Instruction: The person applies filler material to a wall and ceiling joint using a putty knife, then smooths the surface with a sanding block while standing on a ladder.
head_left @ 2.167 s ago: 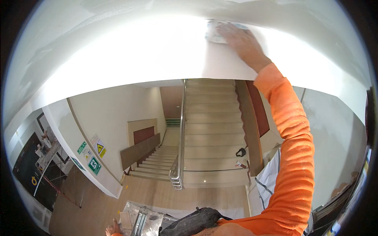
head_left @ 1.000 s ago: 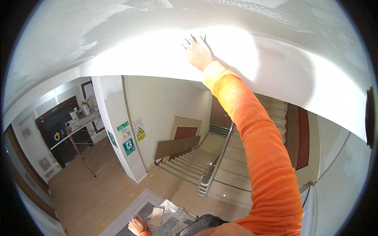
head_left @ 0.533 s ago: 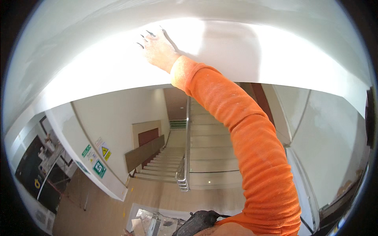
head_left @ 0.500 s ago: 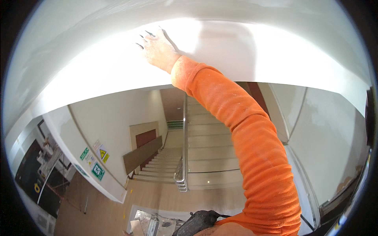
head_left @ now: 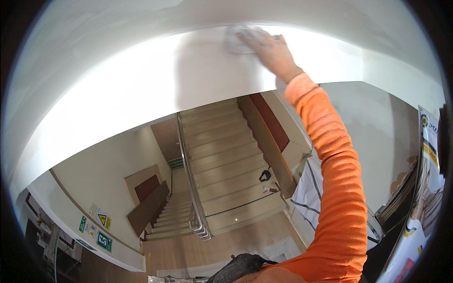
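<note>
With my orange-sleeved arm stretched up and forward, my right hand [head_left: 270,49] presses a pale, roundish pad [head_left: 234,39] flat against the white beam [head_left: 207,70]. The pad lies under my fingertips, close to the line where the beam meets the ceiling. Motion smears both fingers and pad, so its exact kind does not show. A soft shadow falls on the beam left of and below my hand. My left hand is out of the picture.
Below the beam, a staircase [head_left: 222,155] has a metal handrail [head_left: 186,165] on its left. A small black object [head_left: 265,176] lies on a step. Green and yellow signs [head_left: 104,240] hang on the left wall, and a printed banner [head_left: 415,212] stands far right.
My right hand has swept rightward along the beam, and the pale pad now shows under its fingers. The view has turned, bringing more of the stairs and the banner into sight.
</note>
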A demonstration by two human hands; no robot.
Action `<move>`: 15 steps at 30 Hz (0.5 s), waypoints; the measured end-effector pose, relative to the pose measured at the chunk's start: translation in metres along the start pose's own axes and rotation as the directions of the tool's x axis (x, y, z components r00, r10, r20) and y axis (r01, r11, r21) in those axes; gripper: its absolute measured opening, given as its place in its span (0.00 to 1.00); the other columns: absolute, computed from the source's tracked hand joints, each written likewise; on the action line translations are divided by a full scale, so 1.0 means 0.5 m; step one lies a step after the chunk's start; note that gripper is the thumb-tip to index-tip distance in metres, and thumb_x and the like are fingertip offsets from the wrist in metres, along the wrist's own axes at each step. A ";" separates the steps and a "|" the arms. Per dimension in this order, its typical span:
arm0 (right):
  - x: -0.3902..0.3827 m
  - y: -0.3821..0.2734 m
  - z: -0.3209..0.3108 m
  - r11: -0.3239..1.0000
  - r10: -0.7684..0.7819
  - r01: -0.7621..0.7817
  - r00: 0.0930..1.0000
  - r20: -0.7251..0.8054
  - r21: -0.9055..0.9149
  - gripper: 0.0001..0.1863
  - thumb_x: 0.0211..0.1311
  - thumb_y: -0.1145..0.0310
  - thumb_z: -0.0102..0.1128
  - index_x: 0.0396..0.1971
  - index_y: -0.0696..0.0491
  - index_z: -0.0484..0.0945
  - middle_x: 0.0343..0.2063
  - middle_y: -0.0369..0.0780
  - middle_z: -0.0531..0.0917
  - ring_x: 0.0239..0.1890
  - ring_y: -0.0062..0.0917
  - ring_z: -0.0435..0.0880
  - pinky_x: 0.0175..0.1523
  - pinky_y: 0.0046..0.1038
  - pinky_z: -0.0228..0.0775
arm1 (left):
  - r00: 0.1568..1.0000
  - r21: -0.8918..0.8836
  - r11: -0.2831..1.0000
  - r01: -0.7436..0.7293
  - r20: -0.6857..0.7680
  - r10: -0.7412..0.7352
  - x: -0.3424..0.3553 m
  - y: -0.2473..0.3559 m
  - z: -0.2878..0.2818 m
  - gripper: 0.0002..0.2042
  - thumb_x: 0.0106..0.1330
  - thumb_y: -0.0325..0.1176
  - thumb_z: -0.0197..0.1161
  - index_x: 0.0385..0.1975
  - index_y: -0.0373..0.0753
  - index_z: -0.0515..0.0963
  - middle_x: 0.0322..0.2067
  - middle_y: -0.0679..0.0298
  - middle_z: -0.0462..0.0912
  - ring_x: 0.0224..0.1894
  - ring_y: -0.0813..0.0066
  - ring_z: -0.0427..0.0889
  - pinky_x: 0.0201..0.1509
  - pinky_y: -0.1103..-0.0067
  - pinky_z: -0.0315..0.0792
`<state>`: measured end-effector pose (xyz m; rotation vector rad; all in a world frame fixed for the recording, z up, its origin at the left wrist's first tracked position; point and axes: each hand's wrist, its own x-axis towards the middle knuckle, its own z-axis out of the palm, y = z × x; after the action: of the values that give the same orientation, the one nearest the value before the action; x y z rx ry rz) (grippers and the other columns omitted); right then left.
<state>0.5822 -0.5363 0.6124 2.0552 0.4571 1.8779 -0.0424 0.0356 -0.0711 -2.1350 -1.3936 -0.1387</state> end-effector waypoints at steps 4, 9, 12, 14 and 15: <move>-0.162 0.288 0.082 0.974 0.225 -0.225 0.972 -0.074 0.010 0.29 0.67 0.70 0.55 0.68 0.39 0.69 0.63 0.39 0.79 0.62 0.37 0.78 0.61 0.45 0.74 | 0.999 -0.012 0.999 -0.036 0.033 0.037 0.028 0.021 -0.012 0.20 0.75 0.60 0.44 0.54 0.63 0.79 0.50 0.68 0.84 0.51 0.58 0.82 0.50 0.53 0.72; -0.449 0.499 0.071 0.548 0.828 -0.830 0.522 0.204 -0.103 0.36 0.63 0.70 0.52 0.73 0.38 0.63 0.61 0.45 0.80 0.61 0.44 0.79 0.64 0.44 0.70 | 0.995 -0.004 0.999 -0.044 0.090 0.044 0.014 0.019 -0.013 0.19 0.76 0.58 0.43 0.55 0.64 0.79 0.50 0.69 0.84 0.52 0.59 0.82 0.51 0.53 0.72; -0.508 0.550 0.085 0.573 0.814 -0.816 0.558 0.161 -0.073 0.34 0.66 0.64 0.53 0.73 0.38 0.63 0.60 0.48 0.80 0.59 0.47 0.80 0.63 0.46 0.72 | 0.994 -0.003 0.997 -0.074 0.084 0.074 0.033 0.021 -0.017 0.19 0.76 0.57 0.43 0.55 0.64 0.79 0.50 0.69 0.84 0.52 0.60 0.82 0.51 0.53 0.72; -0.461 0.491 0.080 0.527 0.829 -0.849 0.503 0.243 -0.040 0.35 0.63 0.67 0.51 0.73 0.39 0.62 0.60 0.48 0.79 0.60 0.47 0.78 0.64 0.46 0.70 | 0.993 0.016 0.997 -0.076 0.086 0.074 0.029 0.003 -0.027 0.19 0.76 0.56 0.43 0.55 0.64 0.79 0.50 0.69 0.84 0.52 0.60 0.82 0.51 0.52 0.72; -0.434 0.487 0.082 0.538 0.824 -0.842 0.517 0.232 -0.032 0.37 0.62 0.69 0.50 0.74 0.40 0.62 0.61 0.47 0.79 0.61 0.47 0.78 0.65 0.46 0.69 | 0.993 0.009 0.997 -0.080 0.083 0.079 0.031 0.009 -0.025 0.19 0.76 0.56 0.43 0.55 0.64 0.79 0.50 0.69 0.84 0.52 0.61 0.82 0.51 0.52 0.73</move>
<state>0.6096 -0.8511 0.5218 2.8008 -0.6996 2.0154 -0.0286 0.0402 -0.0567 -2.2049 -1.3488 -0.0112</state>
